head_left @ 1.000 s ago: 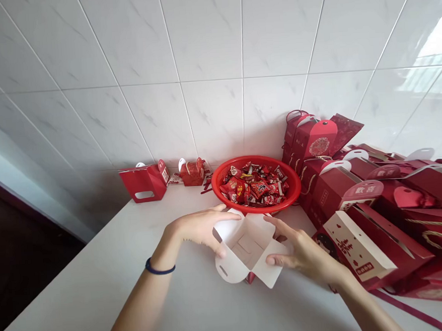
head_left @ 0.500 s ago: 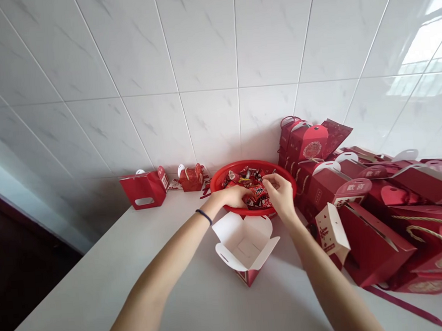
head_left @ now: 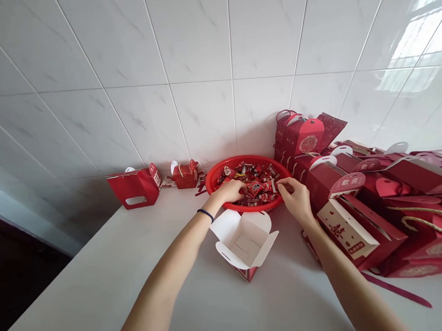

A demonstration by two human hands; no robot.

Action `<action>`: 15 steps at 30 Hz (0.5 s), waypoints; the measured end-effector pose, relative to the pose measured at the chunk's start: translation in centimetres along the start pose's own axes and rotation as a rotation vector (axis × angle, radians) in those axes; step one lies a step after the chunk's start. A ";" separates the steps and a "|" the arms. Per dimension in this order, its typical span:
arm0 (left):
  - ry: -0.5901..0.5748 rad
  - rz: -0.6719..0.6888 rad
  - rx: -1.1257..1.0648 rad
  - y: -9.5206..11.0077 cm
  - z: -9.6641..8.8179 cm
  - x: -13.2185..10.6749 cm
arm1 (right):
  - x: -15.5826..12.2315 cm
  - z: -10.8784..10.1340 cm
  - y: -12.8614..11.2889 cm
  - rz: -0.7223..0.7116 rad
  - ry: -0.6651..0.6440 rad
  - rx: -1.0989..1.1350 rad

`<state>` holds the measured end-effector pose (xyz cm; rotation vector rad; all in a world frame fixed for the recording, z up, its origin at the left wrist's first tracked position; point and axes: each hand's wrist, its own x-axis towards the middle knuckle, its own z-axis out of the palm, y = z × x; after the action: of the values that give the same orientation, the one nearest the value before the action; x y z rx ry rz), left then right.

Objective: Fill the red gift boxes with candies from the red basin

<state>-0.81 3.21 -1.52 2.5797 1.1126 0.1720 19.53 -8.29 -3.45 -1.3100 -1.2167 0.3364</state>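
Observation:
An open red gift box [head_left: 245, 244] with white inner flaps stands on the white counter [head_left: 101, 290] in front of me. Behind it sits a round red basket [head_left: 216, 172] full of wrapped candies [head_left: 258, 179]. My left hand [head_left: 229, 191] reaches into the basket's left side, fingers curled down among the candies. My right hand [head_left: 296, 195] is at the basket's right rim, fingers pinched on a small wrapped candy. A dark band circles my left wrist.
A pile of folded red gift boxes and bags [head_left: 375, 200] with cord handles fills the right of the counter. Two small red boxes [head_left: 133, 186] [head_left: 186, 174] stand by the tiled wall at the left. A dark red ribbon [head_left: 396, 288] lies near the front right.
Both hands let go of the open box and went forward into the candy basket. In the last half second the right hand shifted to the basket's right edge.

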 end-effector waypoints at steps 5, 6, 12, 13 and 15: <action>0.070 0.002 -0.058 0.2 -0.1 -0.1 | -0.2 -0.6 0.1 -0.055 0.047 -0.066; 0.089 0.003 -0.080 0.2 -0.1 -0.1 | -0.2 -0.4 -0.1 -0.052 0.061 -0.065; 0.246 0.026 -0.293 -0.4 -0.1 0.1 | 0.8 2.5 -1.6 0.033 0.062 0.122; 0.278 0.031 -0.337 -0.5 -0.1 0.1 | 1.3 3.1 -1.6 0.054 0.044 0.152; 0.340 0.045 -0.426 -0.6 -0.2 0.0 | 2.4 4.3 -1.3 0.100 -0.002 0.190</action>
<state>-1.30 3.63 -1.56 2.2389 0.9925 0.7925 16.42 -4.52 -2.05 -1.2073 -1.0951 0.5132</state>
